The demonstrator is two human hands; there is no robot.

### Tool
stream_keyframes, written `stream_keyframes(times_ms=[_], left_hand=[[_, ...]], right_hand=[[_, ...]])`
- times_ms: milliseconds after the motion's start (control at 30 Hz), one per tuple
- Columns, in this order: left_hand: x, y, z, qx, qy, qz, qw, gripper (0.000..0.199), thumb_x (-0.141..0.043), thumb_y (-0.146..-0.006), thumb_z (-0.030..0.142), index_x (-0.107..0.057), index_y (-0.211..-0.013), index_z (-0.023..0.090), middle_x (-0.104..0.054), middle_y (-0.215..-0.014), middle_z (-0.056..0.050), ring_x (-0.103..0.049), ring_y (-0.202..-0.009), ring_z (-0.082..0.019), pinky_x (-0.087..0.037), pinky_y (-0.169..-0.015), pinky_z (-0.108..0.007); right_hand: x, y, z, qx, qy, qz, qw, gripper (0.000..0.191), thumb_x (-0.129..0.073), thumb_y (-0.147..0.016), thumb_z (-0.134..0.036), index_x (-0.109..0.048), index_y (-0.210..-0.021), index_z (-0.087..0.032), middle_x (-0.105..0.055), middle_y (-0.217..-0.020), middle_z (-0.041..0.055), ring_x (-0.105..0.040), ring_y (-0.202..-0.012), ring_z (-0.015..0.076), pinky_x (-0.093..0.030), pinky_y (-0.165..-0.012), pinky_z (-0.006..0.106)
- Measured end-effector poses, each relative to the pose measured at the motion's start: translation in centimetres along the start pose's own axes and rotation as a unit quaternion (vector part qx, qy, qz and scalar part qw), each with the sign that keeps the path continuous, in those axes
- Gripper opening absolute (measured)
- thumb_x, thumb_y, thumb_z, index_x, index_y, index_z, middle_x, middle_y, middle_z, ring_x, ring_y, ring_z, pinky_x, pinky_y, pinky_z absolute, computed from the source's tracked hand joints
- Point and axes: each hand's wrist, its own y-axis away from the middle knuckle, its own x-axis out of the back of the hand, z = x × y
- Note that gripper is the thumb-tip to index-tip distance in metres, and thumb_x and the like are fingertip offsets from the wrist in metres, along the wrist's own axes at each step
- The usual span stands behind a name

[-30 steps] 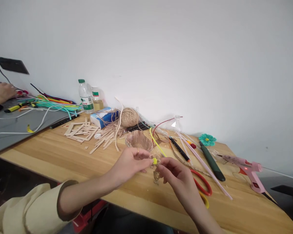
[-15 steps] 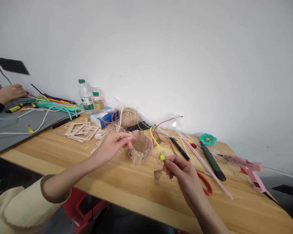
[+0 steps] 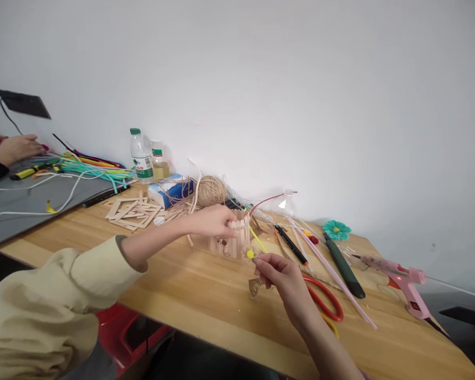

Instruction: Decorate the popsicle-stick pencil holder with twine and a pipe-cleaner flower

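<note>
My left hand point(image 3: 217, 220) grips the rim of a small container made of wooden sticks point(image 3: 235, 244), which is tilted so its side faces me. A dark round spot shows on that side. Between the thumb and fingers of my right hand point(image 3: 275, 268) is a small flower point(image 3: 249, 254) with a yellow centre and twine-like petals. A yellow stem point(image 3: 259, 239) runs up from it. The flower is just right of the container; whether they touch is unclear. Below it a small brown cut piece point(image 3: 254, 288) is beside my fingers.
Wooden sticks point(image 3: 131, 212), a twine ball point(image 3: 211, 191), a blue-white packet point(image 3: 171, 190) and bottles point(image 3: 141, 158) stand left. Red-handled scissors point(image 3: 328, 303), a green cutter point(image 3: 345, 269), a teal flower point(image 3: 336, 230) and a pink glue gun point(image 3: 407, 285) lie right. Another person's hand point(image 3: 19, 149) is far left.
My left hand has moved right and taken hold of the container, which has turned from upright to tilted. My right hand has shifted slightly left with the flower, uncovering more of the scissors.
</note>
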Motion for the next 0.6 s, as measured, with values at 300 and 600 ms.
stream_keyframes(times_ms=[300, 600], left_hand=[[0.8, -0.9, 0.2, 0.023, 0.147, -0.052, 0.988, 0.025, -0.062, -0.071, 0.039, -0.059, -0.068, 0.015, -0.052, -0.057, 0.003, -0.050, -0.052, -0.012, -0.037, -0.049, -0.020], [-0.4, -1.2, 0.5, 0.031, 0.224, -0.040, 0.973, 0.055, -0.055, -0.068, 0.070, -0.059, -0.065, 0.015, -0.058, -0.059, 0.000, -0.049, -0.051, -0.011, -0.034, -0.046, -0.020]], right_hand=[[-0.4, -1.9, -0.4, -0.001, -0.002, 0.008, 1.000, 0.035, -0.072, -0.061, -0.048, -0.062, -0.060, -0.014, -0.055, -0.054, -0.0017, -0.041, -0.044, 0.0063, -0.029, -0.039, 0.019], [-0.5, -2.3, -0.1, 0.018, 0.033, 0.045, 0.998, 0.031, -0.067, -0.064, -0.045, -0.057, -0.056, -0.017, -0.049, -0.048, -0.0035, -0.040, -0.041, 0.0075, -0.030, -0.038, 0.020]])
